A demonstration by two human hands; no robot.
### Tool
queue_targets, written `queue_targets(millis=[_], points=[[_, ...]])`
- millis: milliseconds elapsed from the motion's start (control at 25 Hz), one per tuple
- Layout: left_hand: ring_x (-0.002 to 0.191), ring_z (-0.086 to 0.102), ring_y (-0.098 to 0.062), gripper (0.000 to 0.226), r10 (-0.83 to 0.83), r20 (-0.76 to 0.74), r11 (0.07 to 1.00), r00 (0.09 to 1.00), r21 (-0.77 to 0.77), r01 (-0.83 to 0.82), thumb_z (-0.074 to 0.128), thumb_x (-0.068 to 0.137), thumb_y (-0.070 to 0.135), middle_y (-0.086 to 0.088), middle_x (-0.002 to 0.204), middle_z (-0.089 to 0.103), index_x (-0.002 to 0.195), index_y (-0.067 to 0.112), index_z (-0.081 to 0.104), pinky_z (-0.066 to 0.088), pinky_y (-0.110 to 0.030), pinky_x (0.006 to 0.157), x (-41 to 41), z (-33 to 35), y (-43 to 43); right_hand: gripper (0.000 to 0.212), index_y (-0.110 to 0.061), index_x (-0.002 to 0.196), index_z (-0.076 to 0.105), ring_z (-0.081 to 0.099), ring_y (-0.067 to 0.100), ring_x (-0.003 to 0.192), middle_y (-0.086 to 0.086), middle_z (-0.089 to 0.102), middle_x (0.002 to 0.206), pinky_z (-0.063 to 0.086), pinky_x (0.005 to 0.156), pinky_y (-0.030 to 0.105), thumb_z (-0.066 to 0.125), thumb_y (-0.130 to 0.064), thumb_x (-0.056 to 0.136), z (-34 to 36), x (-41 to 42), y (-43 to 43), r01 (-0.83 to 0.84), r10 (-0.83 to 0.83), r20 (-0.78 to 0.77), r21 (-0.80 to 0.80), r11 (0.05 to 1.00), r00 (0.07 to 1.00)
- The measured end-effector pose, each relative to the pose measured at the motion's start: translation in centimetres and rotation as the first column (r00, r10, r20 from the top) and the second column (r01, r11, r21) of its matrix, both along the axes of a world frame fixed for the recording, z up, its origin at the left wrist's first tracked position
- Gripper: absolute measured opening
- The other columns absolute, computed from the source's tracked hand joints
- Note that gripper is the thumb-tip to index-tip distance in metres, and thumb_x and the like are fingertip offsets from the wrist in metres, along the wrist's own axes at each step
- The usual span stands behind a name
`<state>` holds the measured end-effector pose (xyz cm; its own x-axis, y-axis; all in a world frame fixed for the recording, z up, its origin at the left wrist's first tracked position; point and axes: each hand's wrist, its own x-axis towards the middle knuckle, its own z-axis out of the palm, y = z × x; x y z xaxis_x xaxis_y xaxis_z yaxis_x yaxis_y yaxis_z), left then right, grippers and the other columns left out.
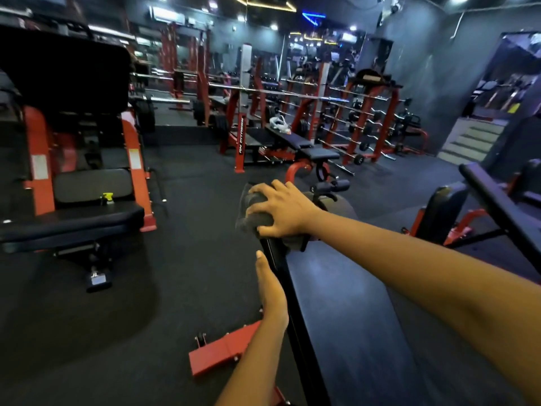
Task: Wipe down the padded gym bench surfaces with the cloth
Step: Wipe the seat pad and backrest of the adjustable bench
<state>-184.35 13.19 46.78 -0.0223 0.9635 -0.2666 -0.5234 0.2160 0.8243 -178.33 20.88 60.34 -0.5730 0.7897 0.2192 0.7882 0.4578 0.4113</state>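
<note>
Left hand lying flat, fingers straight, holding nothing, against left edge of long black padded bench. Right hand gripping dark grey cloth bunched over bench's far end. Cloth looking soft, light, limp; bunched middle suiting grip best. Well left of bench, yellow spray bottle standing on black machine seat, contents untellable.

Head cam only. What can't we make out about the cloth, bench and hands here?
All in the head view:
- cloth: mostly under the right hand, so its full spread is hidden.
- bench pad: near end cut off by the bottom edge; far end covered by cloth and hand.
- left hand: fingers hidden behind the pad's side, so the grip is unclear.
- spray bottle: too small to read.
</note>
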Motion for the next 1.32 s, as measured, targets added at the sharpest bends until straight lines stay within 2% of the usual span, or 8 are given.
queue_targets(millis=[200,400,560,680,760,920,1080,1320], points=[[0.131,0.039,-0.012,0.067,0.171,-0.134,0.969,0.976,0.204,-0.142,0.029,0.079,0.072,0.013,0.138,0.041,0.133,0.033,0.04,0.028,-0.037,0.113,0.5,4.0,1.7,0.053,-0.038,0.122,0.053,0.042,0.026,0.111,0.0,0.042,0.135,0.036,0.086,0.04,0.051,-0.063,0.076,-0.3,1.0,1.8,0.121,-0.128,-0.106,-0.068,0.99,0.986],[0.136,0.031,-0.021,0.059,0.122,-0.366,0.984,0.923,0.169,-0.063,0.037,0.094,0.045,-0.005,0.15,0.028,0.145,0.018,0.026,0.028,-0.036,0.112,0.1,4.5,1.7,0.05,-0.035,0.129,0.051,0.046,0.027,0.119,0.0,0.048,0.133,0.04,0.095,0.045,0.05,-0.056,0.084,1.4,4.8,4.7,0.238,-0.32,-0.274,-0.294,0.926,0.907],[0.14,0.021,-0.014,0.065,0.278,-0.501,0.897,0.82,0.44,-0.036,0.043,0.091,0.047,0.001,0.152,0.02,0.146,0.019,0.021,0.022,-0.03,0.113,0.0,6.2,-0.3,0.051,-0.035,0.129,0.051,0.046,0.028,0.119,0.001,0.049,0.132,0.039,0.098,0.045,0.05,-0.058,0.084,1.1,8.4,5.4,0.299,-0.405,-0.346,-0.321,0.899,0.846],[0.143,0.005,-0.005,0.076,0.37,-0.696,0.746,0.616,0.618,0.25,0.031,0.083,0.064,0.015,0.151,0.013,0.147,0.023,0.017,0.006,-0.028,0.118,1.8,6.4,-1.3,0.054,-0.034,0.13,0.051,0.045,0.028,0.119,0.002,0.048,0.133,0.038,0.099,0.046,0.05,-0.06,0.083,0.7,11.0,5.5,0.342,-0.436,-0.389,-0.29,0.894,0.812],[0.143,0.005,-0.009,0.069,0.475,-0.804,0.63,0.359,0.595,0.499,0.028,0.087,0.062,0.011,0.152,0.019,0.145,0.025,0.022,0.001,-0.032,0.118,3.8,5.8,-0.6,0.055,-0.033,0.131,0.05,0.044,0.028,0.12,0.001,0.046,0.135,0.038,0.099,0.044,0.05,-0.061,0.083,0.2,13.2,5.4,0.359,-0.446,-0.422,-0.271,0.893,0.789],[0.135,0.036,-0.023,0.061,0.603,-0.792,0.456,-0.089,0.251,0.854,0.037,0.078,0.048,-0.004,0.136,0.053,0.13,0.02,0.051,0.019,-0.048,0.107,8.0,3.4,1.7,0.055,-0.032,0.133,0.048,0.045,0.026,0.121,0.003,0.046,0.135,0.038,0.1,0.04,0.054,-0.057,0.084,-0.2,17.3,5.6,0.277,-0.428,-0.537,-0.342,0.898,0.727],[0.132,0.04,-0.03,0.066,0.723,-0.658,0.342,-0.208,0.079,0.936,0.039,0.077,0.054,-0.007,0.137,0.052,0.13,0.017,0.053,0.018,-0.053,0.107,9.4,0.1,2.6,0.053,-0.033,0.133,0.048,0.049,0.027,0.122,0.007,0.054,0.13,0.038,0.101,0.037,0.058,-0.05,0.085,-2.3,21.0,5.2,0.219,-0.467,-0.726,-0.416,0.883,0.504],[0.134,0.038,-0.032,0.072,0.743,-0.621,0.36,-0.25,0.057,0.931,0.037,0.08,0.06,-0.01,0.141,0.047,0.134,0.014,0.048,0.017,-0.056,0.107,9.5,0.4,2.6,0.054,-0.027,0.135,0.048,0.047,0.02,0.126,0.002,0.056,0.133,0.035,0.103,0.027,0.06,-0.047,0.086,-9.3,24.7,0.4,0.158,-0.5,-0.866,-0.49,0.857,0.028]])
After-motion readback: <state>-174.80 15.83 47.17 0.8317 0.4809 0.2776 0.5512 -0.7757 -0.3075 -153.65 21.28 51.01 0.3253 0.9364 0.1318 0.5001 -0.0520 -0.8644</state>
